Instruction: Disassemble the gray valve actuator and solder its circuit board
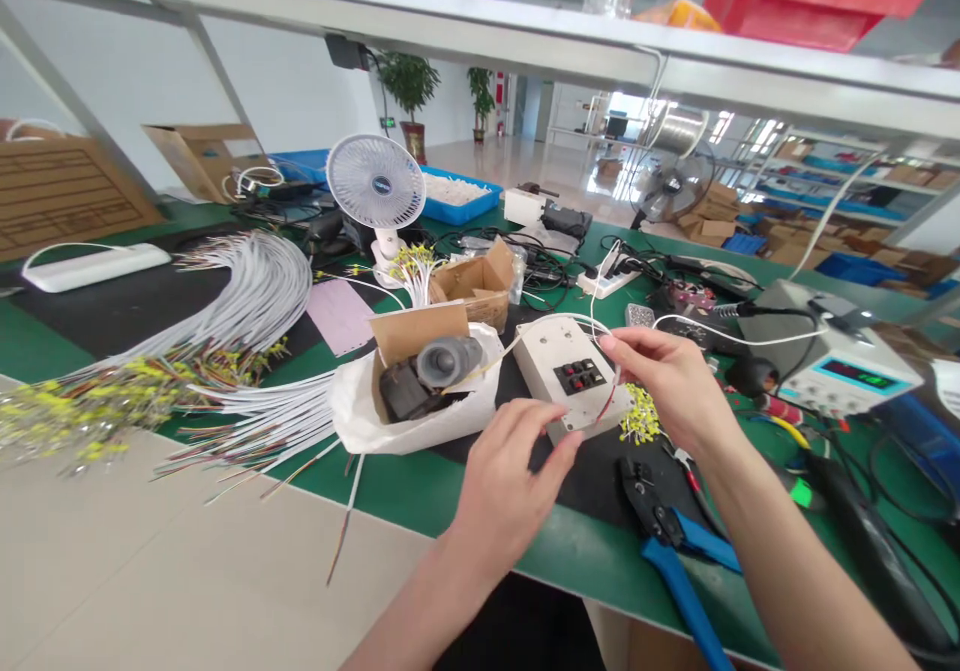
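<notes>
A pale test box (pixel 534 356) with a black block of red and black spring terminals (pixel 580 375) lies before me. My right hand (pixel 671 376) pinches a white cable (pixel 559 319) over its right side; thin coloured wires hang from the cable's end toward the box. My left hand (pixel 506 481) is at the box's front edge, thumb and forefinger apart, holding nothing visible. Beside it on the left, a white-wrapped carton (pixel 416 433) contains a grey round fitting (pixel 444 361) and a dark block. Yellow-tipped small parts (pixel 640 414) lie under my right hand.
Blue-handled crimping pliers (pixel 679 561) and red-handled cutters (pixel 694 476) lie at the right front. A power supply (pixel 829 346) stands farther right. Bundled white cables (pixel 259 291) cover the left side, with a small fan (pixel 377 186) behind. A shelf (pixel 480 21) spans overhead.
</notes>
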A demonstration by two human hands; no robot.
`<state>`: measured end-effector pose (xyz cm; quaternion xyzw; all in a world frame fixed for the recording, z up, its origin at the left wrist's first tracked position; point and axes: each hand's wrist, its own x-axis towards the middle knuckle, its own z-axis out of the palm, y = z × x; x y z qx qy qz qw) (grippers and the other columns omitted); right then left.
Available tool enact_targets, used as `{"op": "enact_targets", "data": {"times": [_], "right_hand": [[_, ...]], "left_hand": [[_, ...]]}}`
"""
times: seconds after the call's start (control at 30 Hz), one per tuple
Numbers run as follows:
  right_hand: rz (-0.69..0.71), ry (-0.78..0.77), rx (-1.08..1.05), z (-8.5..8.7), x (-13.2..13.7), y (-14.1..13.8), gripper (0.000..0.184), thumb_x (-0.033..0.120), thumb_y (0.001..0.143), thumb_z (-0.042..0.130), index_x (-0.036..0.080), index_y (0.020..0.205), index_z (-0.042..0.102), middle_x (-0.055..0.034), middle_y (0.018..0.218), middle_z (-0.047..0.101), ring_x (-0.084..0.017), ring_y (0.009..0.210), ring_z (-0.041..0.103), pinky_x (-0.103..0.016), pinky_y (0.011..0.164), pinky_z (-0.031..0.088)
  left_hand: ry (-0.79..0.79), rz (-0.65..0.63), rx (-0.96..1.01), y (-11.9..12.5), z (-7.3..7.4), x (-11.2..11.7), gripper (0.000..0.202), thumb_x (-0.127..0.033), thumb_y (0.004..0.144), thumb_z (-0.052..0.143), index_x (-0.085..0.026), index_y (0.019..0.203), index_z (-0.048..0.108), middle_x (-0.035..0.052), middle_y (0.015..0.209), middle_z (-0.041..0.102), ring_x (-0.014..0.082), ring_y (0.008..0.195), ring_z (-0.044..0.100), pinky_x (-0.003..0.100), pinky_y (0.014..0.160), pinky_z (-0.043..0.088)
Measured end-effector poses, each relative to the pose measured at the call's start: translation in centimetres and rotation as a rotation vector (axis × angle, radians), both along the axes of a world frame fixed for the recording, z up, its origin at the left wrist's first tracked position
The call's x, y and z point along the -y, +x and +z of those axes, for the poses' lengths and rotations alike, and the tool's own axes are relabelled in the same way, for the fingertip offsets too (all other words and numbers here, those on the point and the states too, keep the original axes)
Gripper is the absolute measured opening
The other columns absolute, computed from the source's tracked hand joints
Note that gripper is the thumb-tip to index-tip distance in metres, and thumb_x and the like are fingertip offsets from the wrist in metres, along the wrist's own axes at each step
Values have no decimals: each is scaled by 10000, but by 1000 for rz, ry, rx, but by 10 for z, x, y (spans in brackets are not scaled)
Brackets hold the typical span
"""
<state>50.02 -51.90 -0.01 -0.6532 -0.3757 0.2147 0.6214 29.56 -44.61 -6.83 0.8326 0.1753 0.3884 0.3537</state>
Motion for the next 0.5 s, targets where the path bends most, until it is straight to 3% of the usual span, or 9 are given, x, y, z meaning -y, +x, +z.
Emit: {"op": "enact_targets", "data": {"times": [0.13,0.3,0.4,0.5], "right_hand": [[19,74,-6,-3,-10,9,303,449,846,879,184,977,809,-36,881,719,-139,715,535,-266,663,434],[37,118,48,-6,-14,20,289,455,868,855,204,1002,807,-51,941,737,-181,788,597,-297,720,489],[68,67,228,-8,-12,29,282,453,883,838,235,1056,790,-44,1020,730,-202,865,633,-314,773,514],[9,-49,411,-15,-12,40,269,462,890,818,246,1044,778,-38,1021,728,-206,846,645,-325,764,513]], "left_hand": [[29,-70,-33,45,3,-15,125,-324,993,660,-244,1070,718,51,1051,741,229,1006,686,361,895,534],[40,-38,-16,63,-6,-26,120,-273,1003,625,-235,975,734,40,930,737,191,855,678,333,805,528],[35,-2,-6,73,-5,-38,113,-264,995,635,-238,970,742,26,906,731,168,787,646,314,776,513],[18,2,1,88,-2,-49,122,-285,994,646,-245,975,759,16,902,735,153,754,632,297,750,501]]}}
